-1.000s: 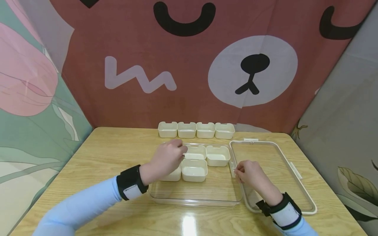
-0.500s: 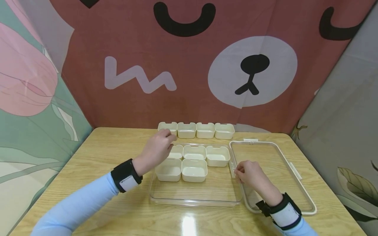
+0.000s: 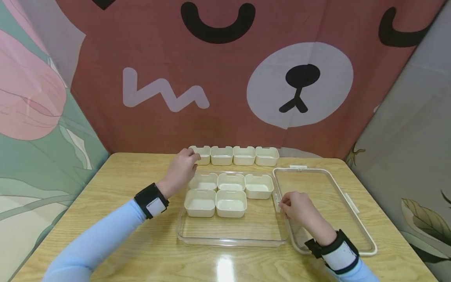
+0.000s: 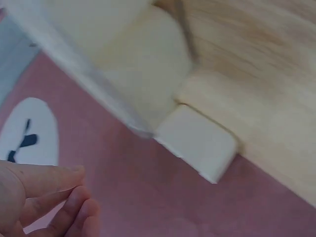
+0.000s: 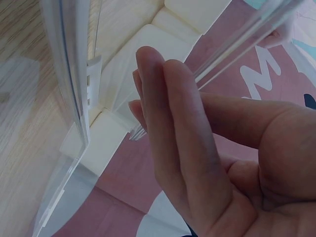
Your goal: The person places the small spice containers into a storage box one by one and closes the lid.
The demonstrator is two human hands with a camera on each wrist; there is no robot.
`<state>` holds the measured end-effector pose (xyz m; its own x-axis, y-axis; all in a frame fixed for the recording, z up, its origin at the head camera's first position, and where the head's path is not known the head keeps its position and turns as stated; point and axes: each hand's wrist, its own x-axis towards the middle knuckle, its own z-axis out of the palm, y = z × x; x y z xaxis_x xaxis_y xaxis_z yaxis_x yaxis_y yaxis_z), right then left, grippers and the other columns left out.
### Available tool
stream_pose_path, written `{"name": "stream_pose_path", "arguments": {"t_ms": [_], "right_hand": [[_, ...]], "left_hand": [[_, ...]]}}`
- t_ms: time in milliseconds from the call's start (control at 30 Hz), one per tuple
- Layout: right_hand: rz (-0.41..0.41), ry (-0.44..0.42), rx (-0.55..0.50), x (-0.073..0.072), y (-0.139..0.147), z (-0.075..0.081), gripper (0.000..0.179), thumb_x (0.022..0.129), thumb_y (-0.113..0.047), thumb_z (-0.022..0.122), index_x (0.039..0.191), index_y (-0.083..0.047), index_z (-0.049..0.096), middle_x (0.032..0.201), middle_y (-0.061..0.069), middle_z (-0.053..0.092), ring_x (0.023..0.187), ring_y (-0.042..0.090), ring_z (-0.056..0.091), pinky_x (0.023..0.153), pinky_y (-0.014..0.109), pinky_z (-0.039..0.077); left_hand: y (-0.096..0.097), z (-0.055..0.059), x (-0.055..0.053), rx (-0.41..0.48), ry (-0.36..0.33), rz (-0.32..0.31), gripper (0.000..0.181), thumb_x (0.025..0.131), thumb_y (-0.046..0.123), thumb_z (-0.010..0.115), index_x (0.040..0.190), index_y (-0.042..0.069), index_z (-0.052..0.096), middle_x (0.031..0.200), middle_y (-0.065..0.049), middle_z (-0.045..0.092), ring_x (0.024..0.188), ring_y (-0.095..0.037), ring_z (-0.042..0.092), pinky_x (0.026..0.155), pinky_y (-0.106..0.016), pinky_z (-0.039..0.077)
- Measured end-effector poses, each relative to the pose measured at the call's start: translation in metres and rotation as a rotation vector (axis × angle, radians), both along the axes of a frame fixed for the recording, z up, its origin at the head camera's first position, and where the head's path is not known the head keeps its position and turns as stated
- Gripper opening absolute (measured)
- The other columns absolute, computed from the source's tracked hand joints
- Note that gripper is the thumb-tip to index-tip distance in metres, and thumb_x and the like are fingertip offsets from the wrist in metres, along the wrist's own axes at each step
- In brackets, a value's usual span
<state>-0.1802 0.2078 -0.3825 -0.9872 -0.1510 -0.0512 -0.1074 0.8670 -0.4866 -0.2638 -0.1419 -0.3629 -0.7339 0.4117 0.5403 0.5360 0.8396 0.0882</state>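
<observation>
Near the leftmost cream bin (image 3: pixel 201 156) of the back row is my left hand (image 3: pixel 179 170), its fingertips overlapping that bin's left side in the head view. In the left wrist view the same hand (image 4: pixel 52 202) has loosely bent fingers with nothing between them. My right hand (image 3: pixel 303 213) stays by the right edge of a clear plastic box (image 3: pixel 232 239), where the lid's near side begins. Fairly straight fingers (image 5: pixel 190 118) show in the right wrist view, holding nothing visible. Inside the box sit several cream bins (image 3: pixel 231 203), three behind and two in front.
A clear lid (image 3: pixel 331 199) with a white frame lies flat right of the box. Several cream bins (image 3: pixel 244 156) form a row along the table's back edge. A printed cloth (image 3: pixel 158 129) with a bear's face hangs behind the wooden table (image 3: pixel 141 164).
My left hand has moved from above the bins in the box back and left to the rear row, uncovering the box's left bins. My right hand stays in place.
</observation>
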Motion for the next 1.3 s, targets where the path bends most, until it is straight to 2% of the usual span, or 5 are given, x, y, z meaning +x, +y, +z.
{"name": "stream_pose_path", "arguments": {"t_ms": [300, 533, 833, 1133, 1300], "right_hand": [[0.000, -0.001, 0.012, -0.001, 0.001, 0.000, 0.010, 0.087, -0.008, 0.064, 0.080, -0.002, 0.065, 0.063, 0.001, 0.061, 0.055, 0.011, 0.054, 0.049, 0.026, 0.043], [-0.018, -0.016, 0.010, 0.000, 0.000, 0.002, 0.010, 0.087, -0.008, 0.064, 0.081, -0.001, 0.065, 0.063, 0.002, 0.061, 0.055, 0.011, 0.054, 0.050, 0.025, 0.043], [-0.008, -0.004, 0.014, 0.000, -0.001, 0.002, 0.010, 0.087, -0.008, 0.064, 0.080, -0.002, 0.065, 0.062, 0.001, 0.060, 0.055, 0.011, 0.054, 0.050, 0.026, 0.043], [-0.012, 0.004, 0.016, -0.002, 0.001, 0.001, 0.009, 0.086, -0.008, 0.065, 0.081, -0.001, 0.066, 0.065, 0.003, 0.063, 0.055, 0.011, 0.055, 0.050, 0.025, 0.044], [-0.012, 0.000, 0.012, -0.002, 0.000, 0.001, 0.009, 0.086, -0.008, 0.065, 0.081, -0.001, 0.066, 0.066, 0.003, 0.064, 0.055, 0.010, 0.055, 0.050, 0.025, 0.045]], "left_hand": [[-0.013, -0.014, -0.032, -0.008, -0.014, 0.044, 0.019, 0.077, -0.004, 0.071, 0.095, 0.000, 0.070, 0.084, -0.013, 0.061, 0.078, -0.027, 0.057, 0.070, -0.037, 0.050], [-0.015, -0.018, -0.055, -0.062, -0.010, 0.060, 0.017, 0.079, -0.003, 0.070, 0.095, 0.000, 0.071, 0.086, -0.013, 0.063, 0.081, -0.028, 0.058, 0.073, -0.038, 0.051], [-0.017, -0.026, -0.078, -0.151, -0.062, 0.047, 0.020, 0.078, -0.005, 0.069, 0.097, 0.000, 0.073, 0.090, -0.015, 0.068, 0.084, -0.029, 0.062, 0.077, -0.040, 0.054], [-0.017, -0.033, -0.090, -0.181, -0.078, 0.011, 0.021, 0.079, -0.010, 0.063, 0.095, 0.000, 0.074, 0.088, -0.016, 0.070, 0.083, -0.031, 0.065, 0.075, -0.043, 0.054], [-0.017, -0.038, -0.095, -0.202, -0.119, 0.027, 0.019, 0.081, -0.008, 0.064, 0.094, 0.002, 0.074, 0.088, -0.014, 0.070, 0.082, -0.029, 0.066, 0.073, -0.041, 0.055]]}}
